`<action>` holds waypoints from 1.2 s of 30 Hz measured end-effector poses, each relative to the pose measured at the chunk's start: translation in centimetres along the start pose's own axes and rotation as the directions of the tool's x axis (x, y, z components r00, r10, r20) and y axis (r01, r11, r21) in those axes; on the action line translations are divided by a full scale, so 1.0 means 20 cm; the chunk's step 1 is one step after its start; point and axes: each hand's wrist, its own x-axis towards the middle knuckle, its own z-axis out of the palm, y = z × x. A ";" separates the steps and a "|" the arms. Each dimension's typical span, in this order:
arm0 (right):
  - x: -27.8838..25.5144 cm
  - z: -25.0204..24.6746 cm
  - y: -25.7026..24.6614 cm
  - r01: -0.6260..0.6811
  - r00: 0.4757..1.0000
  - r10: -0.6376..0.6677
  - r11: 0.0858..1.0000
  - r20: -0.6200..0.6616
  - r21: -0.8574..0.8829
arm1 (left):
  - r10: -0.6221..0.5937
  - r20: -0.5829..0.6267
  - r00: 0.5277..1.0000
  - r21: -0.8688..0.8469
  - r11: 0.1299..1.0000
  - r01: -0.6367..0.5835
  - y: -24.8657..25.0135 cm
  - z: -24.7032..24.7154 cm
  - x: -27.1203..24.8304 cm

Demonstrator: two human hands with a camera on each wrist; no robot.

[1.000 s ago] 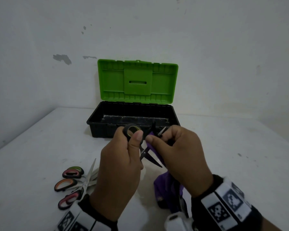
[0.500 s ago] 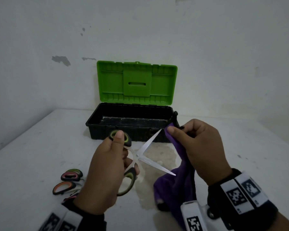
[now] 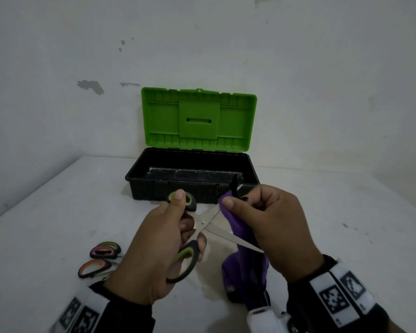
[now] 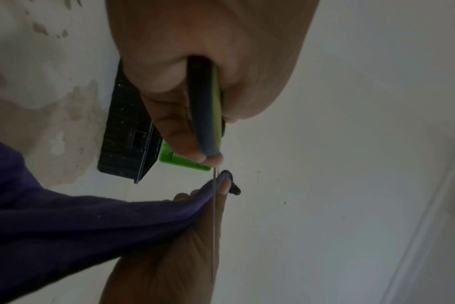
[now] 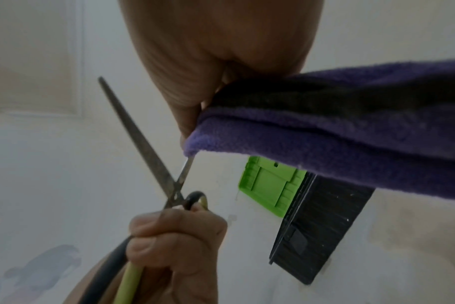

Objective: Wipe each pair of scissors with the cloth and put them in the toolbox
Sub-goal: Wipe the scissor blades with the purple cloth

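— So, where are the scissors (image 3: pixel 203 227)?
— Spread open in my left hand (image 3: pixel 154 251), blades pointing right. My right hand (image 3: pixel 271 227) pinches the cloth (image 3: pixel 240 234) round the far blade; toolbox (image 3: pixel 192 186) just beyond.

The upper blade of the green-handled scissors (image 3: pixel 203 224) vanishes into the purple cloth (image 3: pixel 240 231) pinched by the right hand (image 3: pixel 271 227), its tip unseen. The left hand (image 3: pixel 159 248) covers much of the handle loops and all but the handles of the spare scissors (image 3: pixel 99 260) on the table; whether the toolbox (image 3: pixel 192 174) holds anything is too dark to tell
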 end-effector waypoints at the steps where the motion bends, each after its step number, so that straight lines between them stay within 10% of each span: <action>1: 0.01 0.00 0.00 -0.008 1.000 0.008 1.000 -0.018 0.010 | 0.000 0.000 1.000 0.001 1.000 0.000 0.00 0.00 0.00; 36: 0.11 -0.11 -0.04 0.008 0.992 -0.002 0.999 -0.126 0.043 | 0.041 0.011 0.999 0.006 0.999 -0.041 0.01 0.00 0.01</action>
